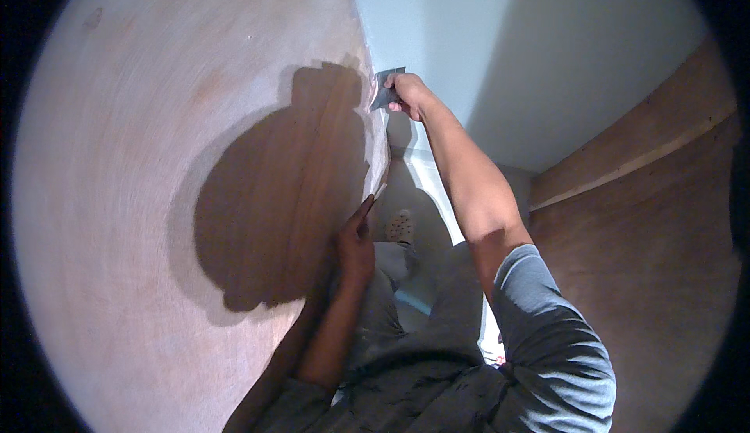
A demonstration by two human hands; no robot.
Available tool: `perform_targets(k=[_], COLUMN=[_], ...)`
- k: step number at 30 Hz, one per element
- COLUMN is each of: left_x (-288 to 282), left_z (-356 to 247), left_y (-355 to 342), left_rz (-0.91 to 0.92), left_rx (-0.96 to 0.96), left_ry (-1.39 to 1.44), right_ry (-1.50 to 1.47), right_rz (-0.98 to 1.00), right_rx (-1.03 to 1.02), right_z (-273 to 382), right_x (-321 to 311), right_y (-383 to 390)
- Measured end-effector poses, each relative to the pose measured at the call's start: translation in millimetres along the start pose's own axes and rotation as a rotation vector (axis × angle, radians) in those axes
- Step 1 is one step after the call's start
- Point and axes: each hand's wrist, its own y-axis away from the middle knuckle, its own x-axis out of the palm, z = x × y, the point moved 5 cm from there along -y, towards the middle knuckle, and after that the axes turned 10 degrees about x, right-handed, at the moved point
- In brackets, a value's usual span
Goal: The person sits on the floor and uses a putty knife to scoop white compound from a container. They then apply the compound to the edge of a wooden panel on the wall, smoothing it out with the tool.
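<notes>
My right hand (411,95) is closed round a dark, flat scraper (386,89). The scraper's edge meets the corner where a large wood panel (133,120) joins the pale wall (437,26). Lower down, the fingers of my left hand (358,245) pinch the bottom end of a thin whitish strip (378,173). From there the strip runs up along the panel's edge towards the scraper. Its upper end is hard to make out, as is whether it sticks to the panel there.
A wooden board structure (641,183) stands on the right. Below are my legs and a light, perforated shoe (400,227) on the floor. White sheet-like material (433,187) lies by the wall's foot. My shadow darkens the middle of the panel.
</notes>
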Motion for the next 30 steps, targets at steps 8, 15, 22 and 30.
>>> perform_targets(k=[8, 15, 22, 30], left_x=[-3, -4, -17, -19], left_z=[7, 12, -44, -117], left_y=[-4, -3, 11, 0], left_rz=[0.027, -0.018, -0.168, 0.230], left_rx=[-0.053, -0.133, -0.479, -0.425], left_ry=[0.061, 0.052, 1.275, 1.697], right_ry=[0.055, 0.054, 0.386, -0.110], right_rz=[0.031, -0.011, -0.026, -0.130], right_rx=[-0.164, -0.282, -0.559, -1.111], right_z=[78, 95, 36, -24], right_x=[23, 5, -23, -26], right_y=[44, 83, 227, 339])
